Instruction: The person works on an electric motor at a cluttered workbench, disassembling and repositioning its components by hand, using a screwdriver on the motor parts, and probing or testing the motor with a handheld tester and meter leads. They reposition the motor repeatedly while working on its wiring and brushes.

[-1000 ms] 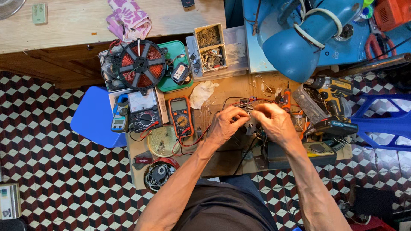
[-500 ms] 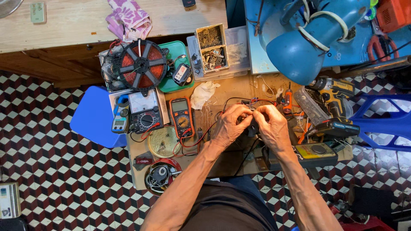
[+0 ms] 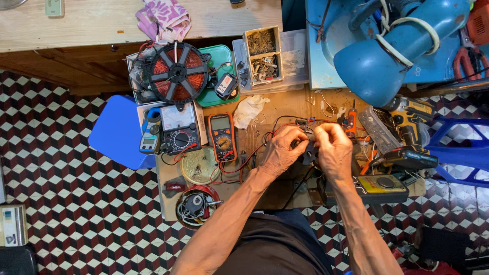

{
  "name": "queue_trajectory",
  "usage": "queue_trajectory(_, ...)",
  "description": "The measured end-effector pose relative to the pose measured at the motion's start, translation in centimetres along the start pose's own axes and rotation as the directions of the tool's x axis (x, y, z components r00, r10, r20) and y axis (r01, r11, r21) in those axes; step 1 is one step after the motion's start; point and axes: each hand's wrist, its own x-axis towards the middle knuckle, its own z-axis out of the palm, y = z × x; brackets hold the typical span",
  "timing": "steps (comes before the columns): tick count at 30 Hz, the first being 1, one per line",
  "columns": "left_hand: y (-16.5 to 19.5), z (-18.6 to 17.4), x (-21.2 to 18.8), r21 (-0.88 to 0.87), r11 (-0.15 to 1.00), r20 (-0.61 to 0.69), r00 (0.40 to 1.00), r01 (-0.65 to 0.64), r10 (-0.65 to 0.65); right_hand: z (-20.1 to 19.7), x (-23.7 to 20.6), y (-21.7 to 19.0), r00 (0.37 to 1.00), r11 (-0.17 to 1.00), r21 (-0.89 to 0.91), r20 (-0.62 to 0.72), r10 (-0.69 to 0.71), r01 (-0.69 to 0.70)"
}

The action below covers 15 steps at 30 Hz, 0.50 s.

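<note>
Centre frame, I see my left hand (image 3: 282, 152) and right hand (image 3: 333, 147) pinched together on a small dark wired part (image 3: 309, 152), raised off the wooden bench (image 3: 285, 109) for grip.

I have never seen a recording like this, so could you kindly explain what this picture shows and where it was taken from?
There is no machine here: a person works with two bare hands, filmed by one camera worn on the head, looking straight down. The left hand and right hand meet over a small wooden workbench, pinching a small dark part with wires; what it is cannot be told. Around them lie an orange multimeter, a red copper coil, a compartment box of small parts, a yellow cordless drill and a white rag. A big blue fan lies top right.
</note>
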Motion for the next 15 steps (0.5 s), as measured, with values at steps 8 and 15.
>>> queue_trajectory(8,0.5,-0.7,-1.4,-0.061,0.985,0.01,0.987,0.16,-0.16,-0.8,0.9,-0.3,0.999,0.995,0.101,0.031,0.024,-0.027)
queue_trajectory(15,-0.8,-1.7,-1.2,0.024,0.99,-0.008,0.991,0.137,-0.137,-1.7,-0.6,-0.3,0.997,0.999,0.035,0.081,0.001,-0.004)
